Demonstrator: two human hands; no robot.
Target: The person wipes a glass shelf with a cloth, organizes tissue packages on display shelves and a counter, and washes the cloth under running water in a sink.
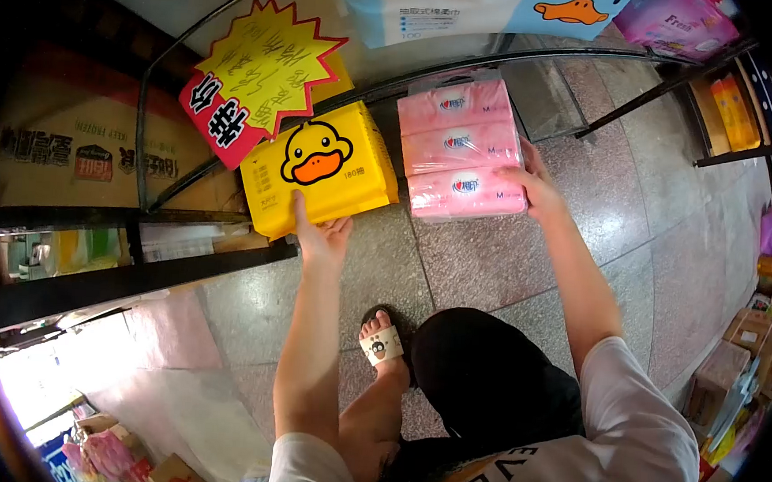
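My left hand grips the lower edge of a yellow tissue pack with a duck face printed on it, thumb on the front and fingers underneath. To the right, my right hand holds the side of a clear-wrapped bundle of pink tissue packs, stacked three high. A black metal rack bar runs just past the far ends of both. The yellow pack's upper left is partly covered by a yellow and red starburst price sign with handwriting.
A blue and white pack with a duck bill and a pink pack sit at the top. A cardboard box is at the left. More boxes stand along the right, above the tiled floor.
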